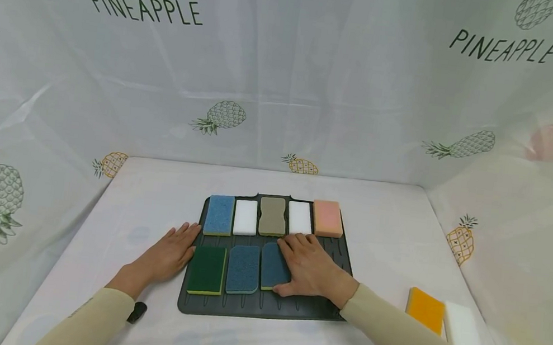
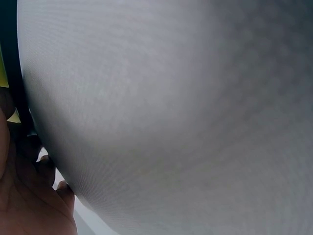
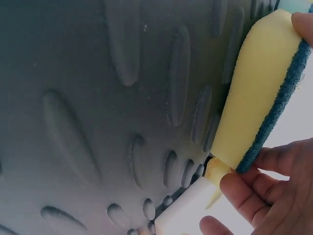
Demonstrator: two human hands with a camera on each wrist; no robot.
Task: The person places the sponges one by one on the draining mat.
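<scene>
My right hand (image 1: 311, 269) holds a blue-and-yellow scouring sponge (image 1: 274, 266) between thumb and fingers on the black ribbed mat (image 1: 282, 307). In the right wrist view the sponge's yellow foam side (image 3: 261, 83) lies against the mat, and fingertips are at both its ends. My left hand (image 1: 170, 252) lies flat with straight fingers at the mat's left edge, thumb near a dark green sponge (image 1: 207, 269). Between that one and the held sponge sits another blue sponge (image 1: 243, 269). In the left wrist view only part of the hand (image 2: 36, 196) shows, beside white cloth.
Along the mat's back row lie a light blue sponge (image 1: 219, 215), a white block (image 1: 245, 217), a grey-brown sponge (image 1: 272, 216), another white block (image 1: 299, 217) and a pink sponge (image 1: 328, 218). An orange sponge (image 1: 425, 310) and a white pad (image 1: 463, 330) lie at right.
</scene>
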